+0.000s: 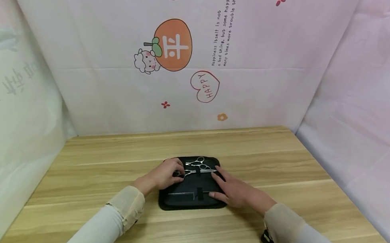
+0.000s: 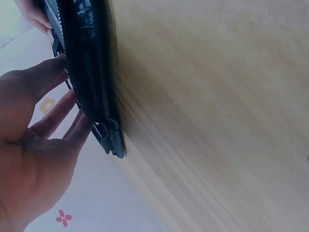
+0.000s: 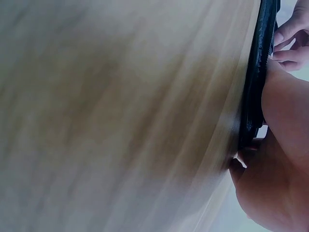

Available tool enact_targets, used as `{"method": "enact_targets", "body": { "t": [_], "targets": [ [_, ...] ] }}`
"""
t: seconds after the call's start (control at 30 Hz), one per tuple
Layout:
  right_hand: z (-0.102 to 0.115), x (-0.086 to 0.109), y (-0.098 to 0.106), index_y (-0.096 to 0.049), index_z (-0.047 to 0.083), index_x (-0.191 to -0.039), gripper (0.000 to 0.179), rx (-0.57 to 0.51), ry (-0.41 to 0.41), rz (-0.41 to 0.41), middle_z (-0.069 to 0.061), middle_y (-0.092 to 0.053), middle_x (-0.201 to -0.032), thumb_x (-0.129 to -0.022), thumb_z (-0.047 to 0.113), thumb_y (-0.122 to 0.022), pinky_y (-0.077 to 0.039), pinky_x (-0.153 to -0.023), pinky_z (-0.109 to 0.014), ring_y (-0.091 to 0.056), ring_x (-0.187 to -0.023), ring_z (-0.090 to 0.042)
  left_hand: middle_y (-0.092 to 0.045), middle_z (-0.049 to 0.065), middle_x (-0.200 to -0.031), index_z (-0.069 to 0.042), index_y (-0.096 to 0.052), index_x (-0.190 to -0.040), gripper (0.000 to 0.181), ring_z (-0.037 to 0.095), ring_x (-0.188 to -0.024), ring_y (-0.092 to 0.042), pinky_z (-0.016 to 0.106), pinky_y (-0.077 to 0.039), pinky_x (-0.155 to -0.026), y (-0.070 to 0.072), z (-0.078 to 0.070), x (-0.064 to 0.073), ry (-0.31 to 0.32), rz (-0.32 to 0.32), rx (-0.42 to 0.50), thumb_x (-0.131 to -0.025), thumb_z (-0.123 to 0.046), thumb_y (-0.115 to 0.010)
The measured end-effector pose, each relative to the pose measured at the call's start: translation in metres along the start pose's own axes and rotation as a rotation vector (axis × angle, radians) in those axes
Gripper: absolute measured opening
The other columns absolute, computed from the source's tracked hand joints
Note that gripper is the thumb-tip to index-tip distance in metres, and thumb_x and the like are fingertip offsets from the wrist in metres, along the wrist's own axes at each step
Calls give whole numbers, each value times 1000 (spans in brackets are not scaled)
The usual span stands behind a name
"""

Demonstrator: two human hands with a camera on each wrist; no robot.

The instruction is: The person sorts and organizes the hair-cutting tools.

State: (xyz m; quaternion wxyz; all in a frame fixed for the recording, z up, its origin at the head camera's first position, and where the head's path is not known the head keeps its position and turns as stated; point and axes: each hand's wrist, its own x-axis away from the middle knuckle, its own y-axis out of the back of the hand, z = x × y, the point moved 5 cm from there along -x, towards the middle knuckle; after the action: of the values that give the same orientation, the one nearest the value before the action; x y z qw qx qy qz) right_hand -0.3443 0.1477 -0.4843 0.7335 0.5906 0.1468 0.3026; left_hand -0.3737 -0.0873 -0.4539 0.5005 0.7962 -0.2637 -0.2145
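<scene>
A black zip case (image 1: 184,184) lies open on the table, holding two pairs of silver scissors and a thin dark strip, perhaps a comb (image 1: 181,194). The left hand (image 1: 168,173) reaches over the case's left edge and pinches the handles of the lower scissors (image 1: 193,172) between fingers and thumb. These scissors pass under a black strap, blades pointing right. Just above lies the other pair of scissors (image 1: 200,160). Spread fingers of the right hand (image 1: 234,190) rest at the case's right side, close to the blade tips. In the left wrist view, the zip edge (image 2: 72,72) hides the left fingertips.
The case sits on a wood-grain table (image 1: 110,164). White printed cloth (image 1: 112,88) hangs behind it and at both sides. A second black strap (image 1: 199,194) crosses the lower part of the case. A small black device (image 1: 267,239) is at the right wrist.
</scene>
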Motion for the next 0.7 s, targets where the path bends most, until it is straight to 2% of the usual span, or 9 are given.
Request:
{"method": "enact_targets", "body": {
  "t": [0.2,0.5,0.7],
  "targets": [
    [2,1,2,-26,5,-162,78,-10,6,-5,-23,-10,-169,-106,56,-44,-33,-117,-54,-28,-150,-42,-64,14,-118,-3,-78,-108,14,30,-112,-60,46,-49,-100,0,-4,2,3,-4,11,-95,-8,-73],
    [2,4,2,-26,4,-162,78,-33,16,-12,-24,-9,-168,-106,55,-45,-34,-116,-55,-31,-148,-44,-65,14,-115,-2,-78,-107,14,31,-110,-62,47,-49,-100,0,-8,2,-41,-20,-1,-94,-6,-73],
    [1,4,5,-27,6,-162,79,-38,2,-15,-23,-10,-169,-105,56,-47,-35,-115,-55,-35,-146,-44,-65,13,-118,-3,-77,-110,16,31,-112,-61,47,-49,-101,1,-8,2,-34,-11,-18,-96,-8,-73]
  ]
}}
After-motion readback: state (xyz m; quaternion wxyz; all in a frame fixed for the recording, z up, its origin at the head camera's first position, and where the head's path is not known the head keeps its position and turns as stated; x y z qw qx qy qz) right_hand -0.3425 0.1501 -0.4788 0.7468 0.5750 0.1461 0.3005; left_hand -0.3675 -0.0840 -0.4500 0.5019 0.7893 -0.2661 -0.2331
